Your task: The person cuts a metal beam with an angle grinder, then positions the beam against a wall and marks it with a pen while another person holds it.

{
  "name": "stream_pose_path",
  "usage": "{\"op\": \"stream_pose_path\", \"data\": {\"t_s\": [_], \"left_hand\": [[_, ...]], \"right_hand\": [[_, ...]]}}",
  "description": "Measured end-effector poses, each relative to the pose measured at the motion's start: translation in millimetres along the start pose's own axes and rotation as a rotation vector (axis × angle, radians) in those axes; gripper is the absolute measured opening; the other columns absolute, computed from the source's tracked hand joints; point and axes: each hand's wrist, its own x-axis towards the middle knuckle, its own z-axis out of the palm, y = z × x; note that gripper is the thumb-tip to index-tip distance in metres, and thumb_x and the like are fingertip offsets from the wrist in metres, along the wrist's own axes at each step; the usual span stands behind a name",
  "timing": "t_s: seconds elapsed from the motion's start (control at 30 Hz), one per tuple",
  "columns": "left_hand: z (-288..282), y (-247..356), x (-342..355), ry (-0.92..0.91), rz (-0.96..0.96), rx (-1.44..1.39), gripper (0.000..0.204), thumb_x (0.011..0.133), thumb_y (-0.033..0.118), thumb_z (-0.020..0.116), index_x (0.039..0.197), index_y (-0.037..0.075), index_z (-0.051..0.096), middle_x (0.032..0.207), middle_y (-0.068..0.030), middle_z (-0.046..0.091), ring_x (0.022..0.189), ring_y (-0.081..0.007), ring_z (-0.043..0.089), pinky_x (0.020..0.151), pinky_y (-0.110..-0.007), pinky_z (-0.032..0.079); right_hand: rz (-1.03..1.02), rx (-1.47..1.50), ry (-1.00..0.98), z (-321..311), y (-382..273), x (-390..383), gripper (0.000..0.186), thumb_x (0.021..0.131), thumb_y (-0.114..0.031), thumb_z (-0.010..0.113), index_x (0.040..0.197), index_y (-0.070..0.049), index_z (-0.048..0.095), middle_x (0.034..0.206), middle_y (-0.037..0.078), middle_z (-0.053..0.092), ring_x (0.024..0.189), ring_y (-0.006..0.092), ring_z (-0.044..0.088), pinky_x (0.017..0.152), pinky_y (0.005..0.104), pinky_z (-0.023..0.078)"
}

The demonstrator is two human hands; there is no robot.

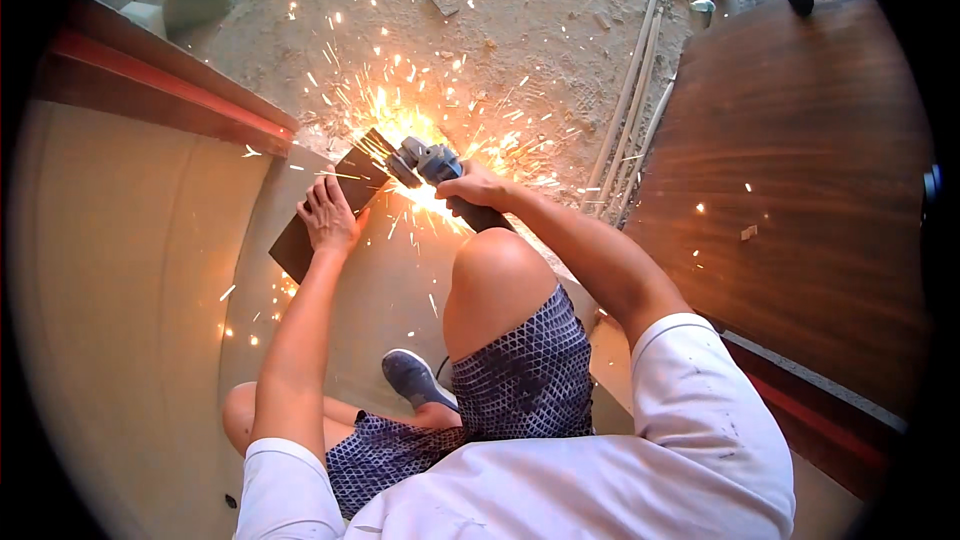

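My right hand (476, 190) is wrapped round the body of an angle grinder (438, 162), just beyond my raised knee. The grinder's head is at the far end of a dark brown rectangular piece (292, 248), which looks like metal. A bright burst of sparks (405, 115) sprays out there and hides the exact point of contact. My left hand (331, 218) holds the piece near its middle, fingers over the top and thumb by the right edge. The piece lies slanted, its near end toward the lower left.
Rough, dusty ground (530, 20) with rubble stretches ahead. Long thin pipes (627, 90) lie beside a brown wood-grain panel (790, 160) on the right. A red-brown frame edge (170, 90) stands at left. My shoe (412, 377) rests on the smooth floor, where sparks scatter.
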Motion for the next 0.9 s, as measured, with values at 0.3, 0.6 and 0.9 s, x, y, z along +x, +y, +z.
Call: {"op": "stream_pose_path", "data": {"t_s": [0.3, 0.6, 0.9], "left_hand": [[-2, -1, 5, -0.001, -0.005, 0.027, 0.127, 0.084, 0.060, 0.090, 0.175, 0.007, 0.019, 0.162, -0.0157, 0.043, 0.150, -0.0345, 0.042, 0.118, -0.061, 0.035], [10, -9, 12, -0.089, -0.059, 0.058, 0.127, 0.086, 0.056, 0.088, 0.178, 0.012, 0.013, 0.167, -0.0130, 0.037, 0.155, -0.0339, 0.037, 0.125, -0.066, 0.027], [-16, 2, 7, -0.059, -0.044, -0.054, 0.116, 0.086, 0.043, 0.090, 0.174, 0.008, 0.023, 0.161, -0.0146, 0.043, 0.151, -0.0339, 0.041, 0.121, -0.061, 0.031]], "right_hand": [[0.014, 0.004, -0.003, -2, -10, 0, 0.029, 0.083, -0.026, 0.087, 0.090, 0.001, 0.076, 0.081, 0.010, 0.075, 0.068, 0.0193, 0.074, 0.061, 0.0355, 0.060], [0.054, -0.060, -0.016, -2, -14, -3, 0.027, 0.088, -0.022, 0.086, 0.098, -0.002, 0.073, 0.082, 0.009, 0.075, 0.068, 0.0185, 0.074, 0.063, 0.0357, 0.060], [0.106, 0.101, 0.006, 1, -27, -16, 0.025, 0.087, -0.019, 0.086, 0.097, 0.001, 0.074, 0.081, 0.011, 0.074, 0.068, 0.0208, 0.074, 0.064, 0.0384, 0.062]]}}
